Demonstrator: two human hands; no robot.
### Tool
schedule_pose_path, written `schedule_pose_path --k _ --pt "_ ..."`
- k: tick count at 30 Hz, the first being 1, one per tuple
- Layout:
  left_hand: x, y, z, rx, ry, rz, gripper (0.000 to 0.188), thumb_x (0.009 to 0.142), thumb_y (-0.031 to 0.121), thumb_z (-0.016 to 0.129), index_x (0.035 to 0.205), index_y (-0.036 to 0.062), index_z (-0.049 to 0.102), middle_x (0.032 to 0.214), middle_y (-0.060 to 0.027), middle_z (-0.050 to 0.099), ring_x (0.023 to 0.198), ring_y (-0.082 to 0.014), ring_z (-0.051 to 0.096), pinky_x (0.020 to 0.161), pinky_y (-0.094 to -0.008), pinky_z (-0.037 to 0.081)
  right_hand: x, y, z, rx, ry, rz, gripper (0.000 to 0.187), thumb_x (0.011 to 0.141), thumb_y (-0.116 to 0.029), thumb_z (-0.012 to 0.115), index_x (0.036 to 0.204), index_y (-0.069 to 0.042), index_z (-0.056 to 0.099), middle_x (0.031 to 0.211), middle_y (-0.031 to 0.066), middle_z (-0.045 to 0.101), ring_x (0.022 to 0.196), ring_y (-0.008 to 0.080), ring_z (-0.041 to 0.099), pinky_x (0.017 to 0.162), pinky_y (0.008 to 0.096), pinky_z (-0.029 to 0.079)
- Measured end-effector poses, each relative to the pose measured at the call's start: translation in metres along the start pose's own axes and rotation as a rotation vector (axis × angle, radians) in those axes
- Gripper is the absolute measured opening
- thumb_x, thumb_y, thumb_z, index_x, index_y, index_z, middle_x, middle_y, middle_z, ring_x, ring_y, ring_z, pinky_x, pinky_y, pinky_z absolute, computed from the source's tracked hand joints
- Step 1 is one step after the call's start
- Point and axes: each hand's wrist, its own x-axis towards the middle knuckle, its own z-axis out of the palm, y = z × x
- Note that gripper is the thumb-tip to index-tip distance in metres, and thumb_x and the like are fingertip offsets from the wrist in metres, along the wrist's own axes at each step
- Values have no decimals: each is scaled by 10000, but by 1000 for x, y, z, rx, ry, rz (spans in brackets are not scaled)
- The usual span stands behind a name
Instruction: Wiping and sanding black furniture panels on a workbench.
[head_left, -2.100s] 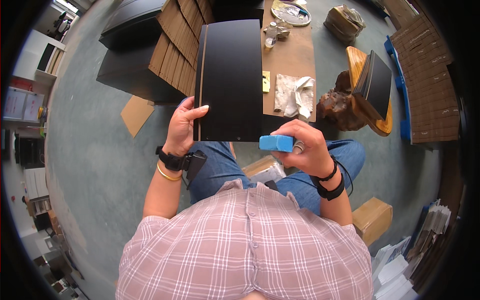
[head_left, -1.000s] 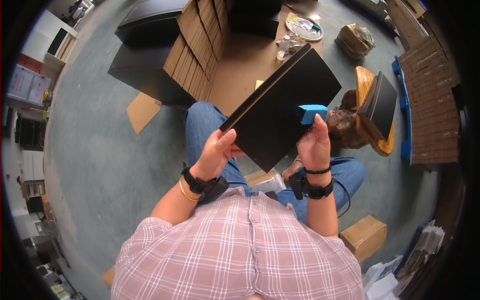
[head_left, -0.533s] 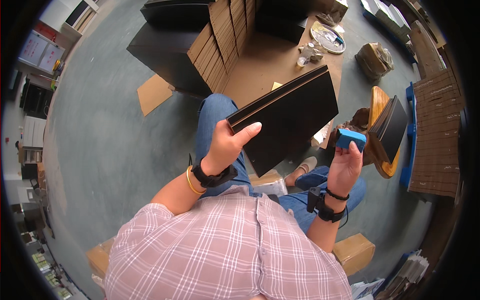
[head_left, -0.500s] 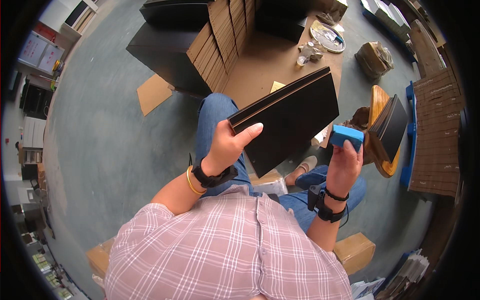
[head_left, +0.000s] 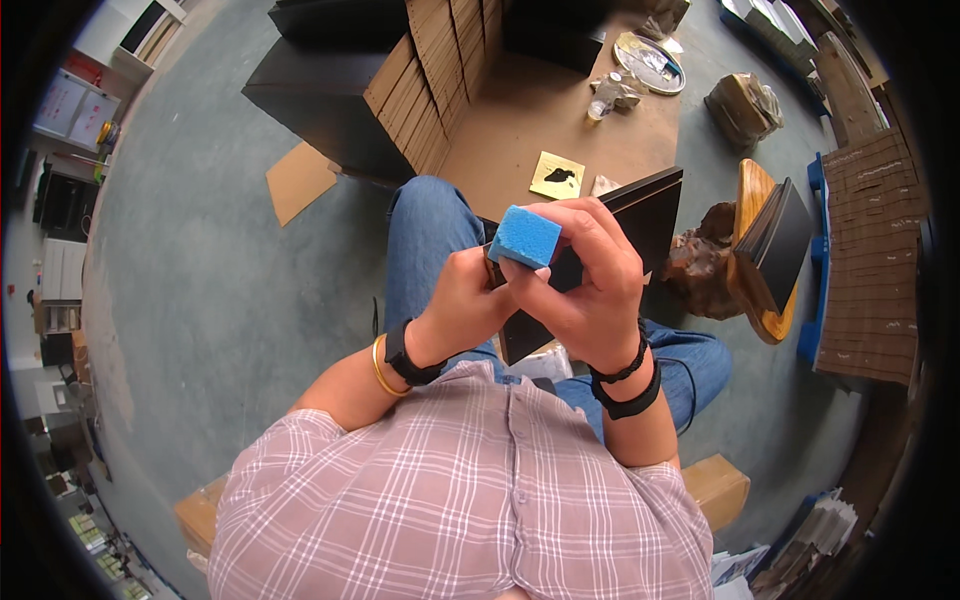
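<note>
My left hand (head_left: pixel 458 308) is closed on the near-left end of a black flat panel (head_left: pixel 648 222) tilted above my lap. My right hand (head_left: pixel 598 285) pinches a blue sponge block (head_left: pixel 527 238) between thumb and fingers, at the panel's left end and right beside my left hand. Both the sponge and the right hand cover much of the panel, so whether the sponge touches it cannot be told. Beyond the panel, on the brown cardboard sheet, lies a yellow square (head_left: pixel 557 175) with a black smear on it.
Stacked black panels with brown edges (head_left: pixel 425 95) stand at the far left of the cardboard sheet (head_left: pixel 520 125). A clear bottle (head_left: pixel 600 108) and a round tray (head_left: pixel 650 65) lie beyond. To the right, black panels (head_left: pixel 775 245) rest on a wooden stool (head_left: pixel 752 210).
My right hand has brought the blue sponge leftward, from the panel's right side to its left end. The yellow square shows more fully now. My left hand still grips the panel.
</note>
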Motion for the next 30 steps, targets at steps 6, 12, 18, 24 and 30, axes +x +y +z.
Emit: schedule_pose_path --k 6,12,18,24,30 --pt "0 -2 -3 33 -44 -62 229 822 201 677 851 -23 640 675 -82 643 621 -84 581 549 -263 475 0 15 -1 -43 110 2 318 661 -26 719 971 -35 649 876 81 606 665 136 599 608 231 503" --pt "2 -8 -1 15 -39 31 230 825 192 670 858 -33 635 684 -95 647 637 -99 601 563 -264 481 1 1 0 -29 7 -55 317 665 -20 738 966 -7 640 891 98 631 796 168 625 713 261 495" --pt "3 3 -3 -86 -87 -148 211 834 179 664 903 -20 643 729 -53 657 673 -88 597 584 -263 481 -3 30 -6 27 209 113 283 694 -25 733 963 -6 649 869 67 610 719 134 611 651 239 505" --pt "3 -7 -6 -40 -102 -127 196 846 168 652 890 -23 636 726 -33 647 676 -79 589 592 -249 479 2 10 -2 51 11 30 310 688 -11 737 981 5 638 910 84 619 821 161 612 734 251 484" --pt "2 5 -2 -63 -81 -191 185 841 155 654 876 -26 635 737 -30 649 685 -79 590 605 -251 483 0 26 -7 -136 127 89 260 707 -37 726 951 -11 641 837 61 601 689 128 609 626 247 508"
